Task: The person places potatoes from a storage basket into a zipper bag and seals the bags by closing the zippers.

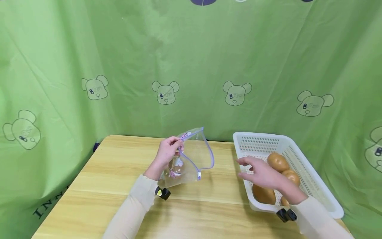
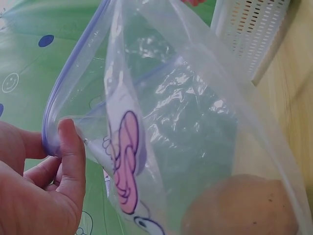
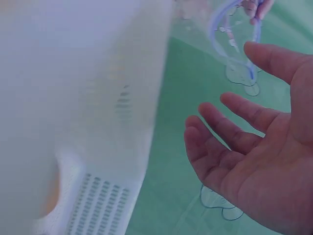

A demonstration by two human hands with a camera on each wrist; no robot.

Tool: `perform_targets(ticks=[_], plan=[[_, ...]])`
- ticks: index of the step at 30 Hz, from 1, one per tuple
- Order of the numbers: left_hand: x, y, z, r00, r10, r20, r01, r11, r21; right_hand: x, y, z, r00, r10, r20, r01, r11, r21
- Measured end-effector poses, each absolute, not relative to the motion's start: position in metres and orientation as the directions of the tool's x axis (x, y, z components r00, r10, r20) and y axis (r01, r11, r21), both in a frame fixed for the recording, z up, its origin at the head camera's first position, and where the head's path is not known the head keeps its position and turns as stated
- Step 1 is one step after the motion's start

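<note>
My left hand (image 1: 165,155) pinches the rim of a clear zip bag (image 1: 191,167) between thumb and fingers. The bag has a purple zip edge, a white slider (image 1: 199,174) and pink printed figures, and its mouth gapes to the right. Inside the bag, low down, lies a rounded brown thing (image 2: 242,208); its kind is unclear. My right hand (image 1: 262,172) hovers over the left side of a white plastic basket (image 1: 316,181), fingers spread and holding nothing. Several smooth, rounded brown things (image 1: 278,162) lie in the basket, partly hidden by my right hand and forearm.
The basket stands at the right of a light wooden table (image 1: 113,186), with slotted walls and a raised rim. Behind the table hangs a green curtain (image 1: 191,59) printed with bear heads. A small black device (image 1: 162,193) is strapped at each wrist.
</note>
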State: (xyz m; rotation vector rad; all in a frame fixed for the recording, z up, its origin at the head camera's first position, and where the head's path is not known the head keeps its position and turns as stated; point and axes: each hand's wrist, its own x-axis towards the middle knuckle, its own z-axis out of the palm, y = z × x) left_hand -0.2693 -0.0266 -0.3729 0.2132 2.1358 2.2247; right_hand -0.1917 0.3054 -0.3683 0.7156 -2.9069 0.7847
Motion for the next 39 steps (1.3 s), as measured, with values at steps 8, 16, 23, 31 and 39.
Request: perform_targets(ticks=[8,16,23,31,39], plan=[[-0.271,-0.029,-0.375,-0.991,0.122,0.057,0.054,-0.031,0.998,-0.182,0.329,-0.382,-0.888,-0.414,0.199,-0.459,0.79,-0.405],[-0.271,-0.032,-0.377,-0.991,0.125,0.055,0.051,-0.029,0.998,-0.19,0.362,-0.404,-0.916,-0.379,0.134,-0.399,0.816,-0.418],[-0.269,-0.034,-0.376,-0.99,0.132,0.05,0.046,-0.033,0.998,-0.194,0.383,-0.422,-0.926,-0.371,0.073,-0.362,0.812,-0.458],[-0.269,-0.035,-0.378,-0.99,0.132,0.047,0.043,-0.032,0.999,-0.194,0.395,-0.436,-0.938,-0.347,-0.007,-0.306,0.835,-0.458],[-0.27,-0.035,-0.379,-0.991,0.122,0.052,0.049,-0.026,0.998,-0.194,0.394,-0.438,-0.925,-0.38,-0.011,-0.342,0.843,-0.415]])
